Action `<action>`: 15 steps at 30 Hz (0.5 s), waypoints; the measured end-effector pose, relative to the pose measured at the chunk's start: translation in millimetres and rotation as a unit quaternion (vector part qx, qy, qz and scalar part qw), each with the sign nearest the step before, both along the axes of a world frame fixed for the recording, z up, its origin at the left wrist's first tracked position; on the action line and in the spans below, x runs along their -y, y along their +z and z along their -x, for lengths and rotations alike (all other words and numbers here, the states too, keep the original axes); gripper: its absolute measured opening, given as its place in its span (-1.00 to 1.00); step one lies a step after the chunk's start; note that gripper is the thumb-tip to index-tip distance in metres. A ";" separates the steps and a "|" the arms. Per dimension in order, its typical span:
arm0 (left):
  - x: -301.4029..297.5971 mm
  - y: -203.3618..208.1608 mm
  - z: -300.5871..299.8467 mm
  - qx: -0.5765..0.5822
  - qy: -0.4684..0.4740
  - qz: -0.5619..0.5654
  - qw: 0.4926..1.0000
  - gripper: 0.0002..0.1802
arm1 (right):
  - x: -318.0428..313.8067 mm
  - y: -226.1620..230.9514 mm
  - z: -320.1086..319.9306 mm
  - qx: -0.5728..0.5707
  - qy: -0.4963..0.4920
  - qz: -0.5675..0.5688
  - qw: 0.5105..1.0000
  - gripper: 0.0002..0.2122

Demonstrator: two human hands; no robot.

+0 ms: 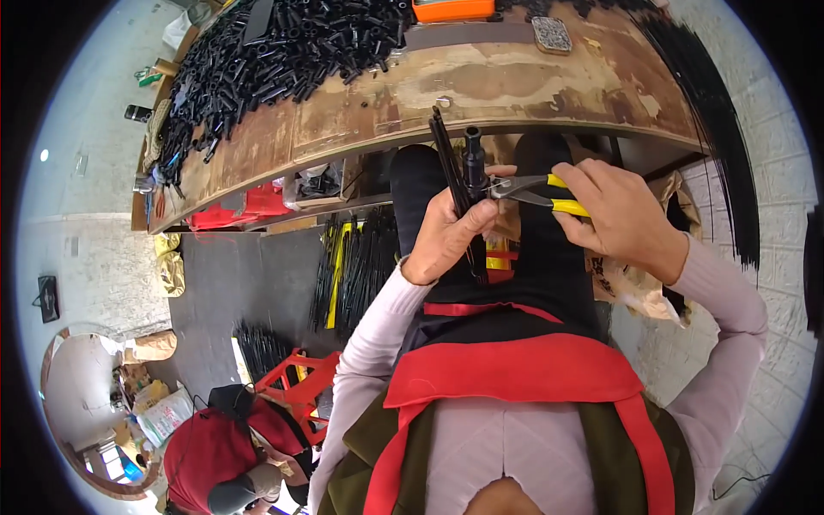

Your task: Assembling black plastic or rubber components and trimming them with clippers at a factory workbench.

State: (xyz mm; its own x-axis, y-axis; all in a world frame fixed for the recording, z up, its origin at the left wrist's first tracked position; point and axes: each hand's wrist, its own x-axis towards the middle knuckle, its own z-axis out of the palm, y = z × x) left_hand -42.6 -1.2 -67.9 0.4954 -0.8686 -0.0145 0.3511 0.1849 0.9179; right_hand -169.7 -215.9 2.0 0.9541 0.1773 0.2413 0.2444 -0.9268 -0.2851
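Your left hand (448, 232) grips black rods (448, 160) and a black tube (473, 159), 1 o'clock in view | your right hand (622, 210) grips yellow-handled pliers (530, 190), 2 o'clock, tips beside the tube

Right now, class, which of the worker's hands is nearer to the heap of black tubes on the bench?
Left. In the picture, the left hand, holding black rods, is lower right of the heap; the right hand, gripping pliers, is farther right.

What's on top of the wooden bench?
Mainly a pile of black tubular parts, orange container, small tray of grey bits, long black strands over the right edge. Bench is hidden beneath the pile.
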 end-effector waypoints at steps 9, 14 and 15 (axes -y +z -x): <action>-14.2 -1.6 2.6 0.042 -0.089 0.006 0.995 -0.40 | -16.9 -2.5 11.5 -0.604 -0.023 -0.651 0.459 -0.68; -19.2 -9.2 -1.8 0.020 -0.030 0.019 0.999 -0.46 | -26.7 10.3 6.0 -0.387 -0.063 -0.396 0.831 -0.62; -16.9 -8.5 -0.1 0.021 -0.034 0.019 0.999 -0.46 | -25.8 3.7 8.2 -0.186 -0.039 -0.219 0.957 -0.61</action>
State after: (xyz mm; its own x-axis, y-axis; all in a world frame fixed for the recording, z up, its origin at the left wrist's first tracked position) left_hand -42.5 15.8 -76.4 0.4348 -0.8997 0.0390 0.3257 0.1975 0.9246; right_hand -178.0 -190.1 5.7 0.9946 0.0624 -0.0824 -0.0138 -0.7093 -0.7048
